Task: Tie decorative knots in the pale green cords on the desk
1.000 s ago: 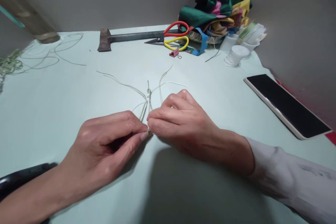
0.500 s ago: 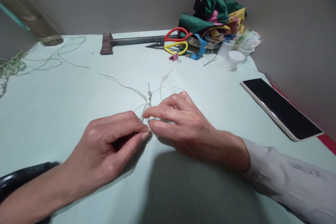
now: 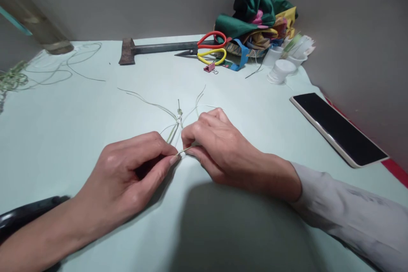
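A small knot of thin green and white cords [image 3: 179,115] lies on the pale table, its loose ends fanning out to the upper left and upper right. My left hand [image 3: 137,174] pinches the near ends of the cords between thumb and index finger. Close beside it, my right hand [image 3: 216,144] grips a thin green cord [image 3: 188,149] that runs from the left fingertips into the right fingers. Where the cords pass under the fingers they are hidden.
Along the back lie a hammer-like iron tool [image 3: 127,51], scissors [image 3: 204,51] with red and yellow handles, and a binder clip [image 3: 210,68]. Coloured cloth [image 3: 255,17] and a white thread spool [image 3: 281,70] sit farther right. A phone [image 3: 338,127] lies at right, a bamboo tube [image 3: 47,29] stands at left.
My right fingers have curled closed on a green cord and drawn slightly back from the left fingertips, so the cord spans the gap. My left hand keeps its pinch.
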Demonstrator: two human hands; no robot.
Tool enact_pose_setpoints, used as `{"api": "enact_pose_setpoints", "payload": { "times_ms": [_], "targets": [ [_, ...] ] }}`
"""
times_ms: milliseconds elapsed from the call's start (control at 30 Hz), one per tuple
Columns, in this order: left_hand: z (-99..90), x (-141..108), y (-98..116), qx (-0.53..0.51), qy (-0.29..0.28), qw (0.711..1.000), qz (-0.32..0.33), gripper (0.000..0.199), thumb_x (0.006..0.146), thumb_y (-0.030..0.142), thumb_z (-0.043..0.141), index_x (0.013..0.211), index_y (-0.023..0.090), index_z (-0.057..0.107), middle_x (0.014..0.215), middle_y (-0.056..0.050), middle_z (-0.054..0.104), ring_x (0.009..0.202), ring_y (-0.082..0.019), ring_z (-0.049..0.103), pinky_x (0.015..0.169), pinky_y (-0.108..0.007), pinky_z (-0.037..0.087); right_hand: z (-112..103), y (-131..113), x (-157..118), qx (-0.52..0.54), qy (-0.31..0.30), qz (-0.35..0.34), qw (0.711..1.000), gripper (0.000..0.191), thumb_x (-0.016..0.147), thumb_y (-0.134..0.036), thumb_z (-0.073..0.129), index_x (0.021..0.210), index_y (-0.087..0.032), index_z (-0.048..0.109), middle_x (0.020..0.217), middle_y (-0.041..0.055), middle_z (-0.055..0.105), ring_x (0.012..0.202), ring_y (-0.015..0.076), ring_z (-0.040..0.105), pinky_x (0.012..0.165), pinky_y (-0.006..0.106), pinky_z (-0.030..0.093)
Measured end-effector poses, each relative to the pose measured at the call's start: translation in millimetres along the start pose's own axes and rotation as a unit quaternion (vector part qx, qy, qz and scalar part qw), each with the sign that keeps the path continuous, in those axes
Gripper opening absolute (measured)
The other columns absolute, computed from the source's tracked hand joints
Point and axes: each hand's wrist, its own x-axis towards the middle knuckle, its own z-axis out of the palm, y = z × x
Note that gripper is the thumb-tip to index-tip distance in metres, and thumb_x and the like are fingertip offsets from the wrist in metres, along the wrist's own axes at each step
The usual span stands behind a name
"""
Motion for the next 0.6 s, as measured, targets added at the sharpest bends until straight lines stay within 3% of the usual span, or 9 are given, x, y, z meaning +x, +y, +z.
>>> {"api": "enact_pose_setpoints", "payload": {
  "times_ms": [233,400,600],
  "targets": [
    [1.0,-0.5,-1.4,0.012,-0.007,1.000,-0.024,0.016,0.102,0.026,0.063,0.103,0.024,0.078,0.080,0.003,0.078,0.062,-0.012,0.066,0.057,-0.022,0.049,-4.5,-0.2,1.3,0.095,-0.034,0.059,0.993,0.009,0.105,-0.015,0.047,0.103,-0.024,0.045,0.095,0.0027,0.062,0.087,0.0212,0.055,0.085,0.039,0.038],
    [-0.2,-0.1,-3.0,-0.014,-0.010,1.000,-0.022,0.020,0.100,0.021,0.063,0.096,0.025,0.082,0.074,0.005,0.076,0.060,-0.010,0.065,0.056,-0.020,0.049,-4.0,-0.1,2.7,0.129,-0.032,0.071,0.989,0.006,0.102,-0.018,0.050,0.100,-0.023,0.047,0.091,0.0015,0.061,0.083,0.0199,0.054,0.084,0.038,0.040],
    [-0.4,6.3,-2.0,-0.067,-0.042,0.993,-0.087,0.023,0.096,0.027,0.065,0.083,0.027,0.083,0.071,0.002,0.077,0.059,-0.013,0.067,0.050,-0.019,0.047,-1.6,1.6,4.0,0.159,0.003,0.114,0.981,0.010,0.099,-0.012,0.053,0.104,-0.021,0.054,0.099,0.0017,0.070,0.087,0.0170,0.059,0.085,0.034,0.047]
  ]
}}
